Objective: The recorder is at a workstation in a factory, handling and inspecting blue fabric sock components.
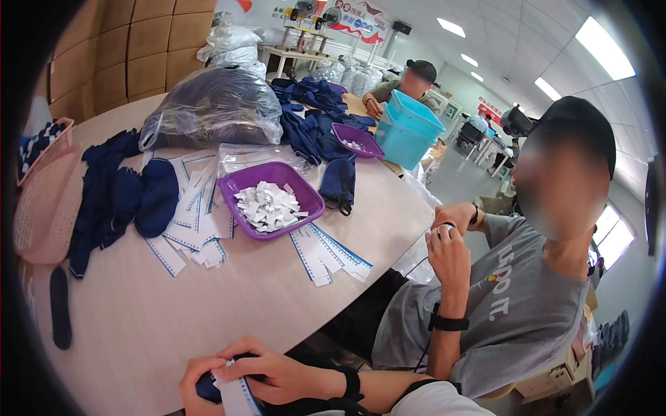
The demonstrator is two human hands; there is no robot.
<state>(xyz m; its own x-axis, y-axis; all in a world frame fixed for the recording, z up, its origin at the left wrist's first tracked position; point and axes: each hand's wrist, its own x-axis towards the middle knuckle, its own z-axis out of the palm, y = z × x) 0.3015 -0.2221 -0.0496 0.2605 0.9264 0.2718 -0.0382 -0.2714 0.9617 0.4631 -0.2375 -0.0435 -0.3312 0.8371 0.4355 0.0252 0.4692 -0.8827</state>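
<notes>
My left hand (198, 387), at the near edge of the table, is closed round a dark blue fabric piece (207, 388), mostly covered by fingers. My right hand (274, 374), with a black band on its wrist, bends over the same piece. Its fingers pinch a white paper strip with a blue printed edge (238, 399) against the fabric. Ahead on the table, a purple basket (310, 188) holds many small white folded pieces (269, 206). Loose white strips (326, 253) lie fanned out beside it, with more strips (198, 208) to its left.
Navy fabric pieces (114, 201) lie at the left near pink baskets (48, 208); a dark flat oblong (61, 308) is nearer. A plastic-wrapped bundle (215, 107), second purple basket (368, 142) and blue bins (409, 132) stand farther back. A co-worker in grey (499, 291) sits close at right.
</notes>
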